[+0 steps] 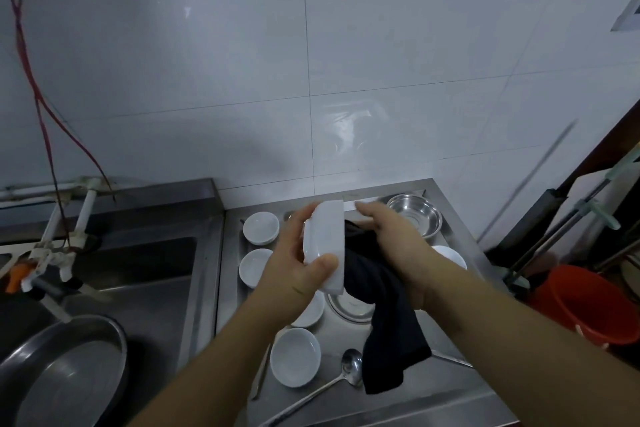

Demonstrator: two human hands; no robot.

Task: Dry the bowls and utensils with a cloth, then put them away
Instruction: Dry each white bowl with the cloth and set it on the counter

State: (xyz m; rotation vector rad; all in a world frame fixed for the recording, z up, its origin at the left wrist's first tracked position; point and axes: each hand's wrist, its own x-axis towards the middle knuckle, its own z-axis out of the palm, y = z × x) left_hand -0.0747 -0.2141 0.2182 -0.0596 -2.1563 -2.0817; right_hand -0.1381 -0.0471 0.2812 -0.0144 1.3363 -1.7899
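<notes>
Left hand [298,267] grips a white bowl [323,246] on edge; right hand [391,243] clutches a black cloth [388,315] against it. No legible writing.

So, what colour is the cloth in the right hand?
Black; the black drying cloth shows best in the head view.

Bare steel counter [433,402] shows only along the near edge, in front of the ladle [349,362] and to its right; the left side is lined with white bowls [294,355], one behind another toward the wall, with narrow gaps between them; a steel bowl [415,215] fills the back right corner, another white bowl [450,255] just in front of it; a hanging black cloth [391,329] covers the middle, over a steel dish [346,305]; left of the counter the sink [162,288] lies open at its centre, with a faucet [52,253] at the back left and a large steel basin [69,371] at the near left; a red bucket [588,302] stands off the counter's right edge.
</notes>
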